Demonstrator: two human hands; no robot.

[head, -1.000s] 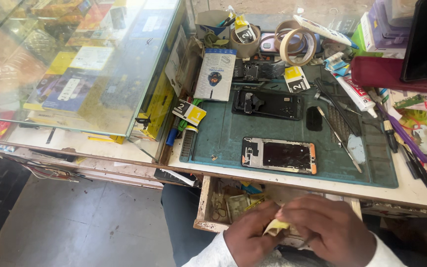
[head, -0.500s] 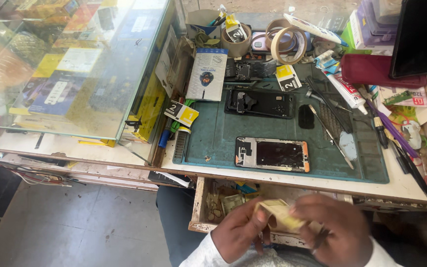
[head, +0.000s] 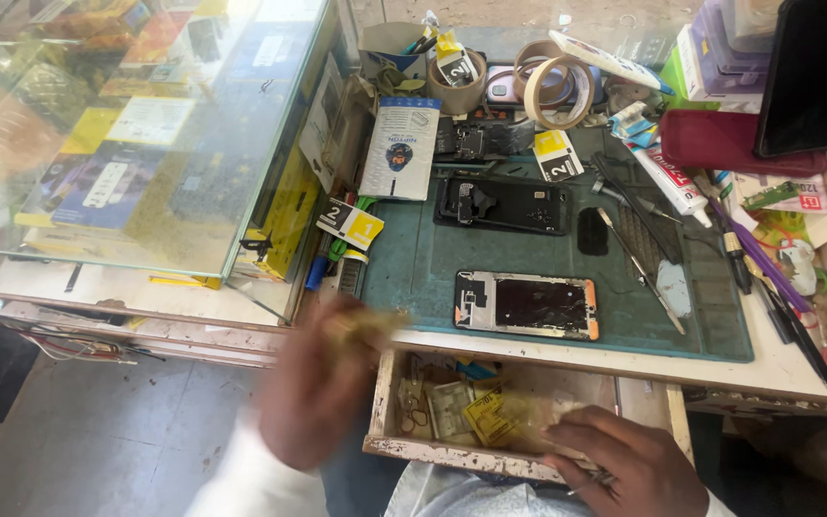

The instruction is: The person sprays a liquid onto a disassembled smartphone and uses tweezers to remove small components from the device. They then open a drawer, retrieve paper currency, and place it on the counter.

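Left hand (head: pixel 323 383) blurred, raised beside the drawer's left wall, fingers curled around something pale and yellowish at the top (head: pixel 366 325); too smeared to tell what, or how tight the grip. Right hand (head: pixel 629 460) low at the drawer's front right corner, fingers bent and lying on folded notes (head: pixel 514 421) inside; whether pinching or merely pressing, impossible to say. Drawer (head: pixel 452 455) pulled open under the bench edge, chipped white front, holding notes, a yellow paper and small clutter. On the bench above, a green mat (head: pixel 423 278) carrying an opened phone frame (head: pixel 525 304) near its front edge, well apart from both hands, and a second dismantled phone (head: pixel 502 204) just behind it. Tweezers (head: pixel 638 268) and thin tools lying slantwise on the mat's right half. Tape rolls (head: pixel 557 86) at the back, a red case (head: pixel 729 144) beside them to the right, a white tube (head: pixel 662 177) between. Glass counter (head: pixel 145 144) to the left, boxed goods beneath the pane. Yellow-and-white cards (head: pixel 349 223) just off the mat's left edge.
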